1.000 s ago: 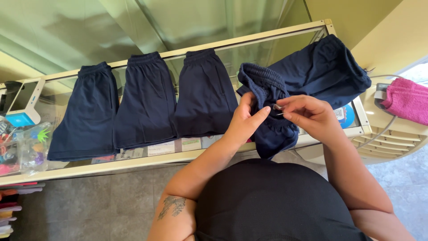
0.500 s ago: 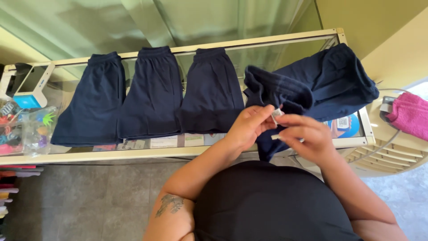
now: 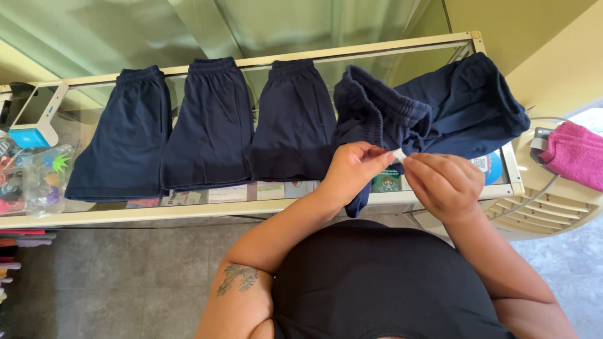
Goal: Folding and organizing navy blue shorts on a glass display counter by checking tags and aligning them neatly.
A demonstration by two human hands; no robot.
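A single head-worn camera looks steeply down, close over the wearer's chest at lower frame, counter (image 3: 264, 210) across mid-frame.

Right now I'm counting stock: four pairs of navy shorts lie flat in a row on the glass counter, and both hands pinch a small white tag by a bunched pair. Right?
Not quite: three pairs of navy shorts lie flat on the glass counter, not four. The head view shows it. The left hand and right hand do pinch a small white tag by the bunched pair.
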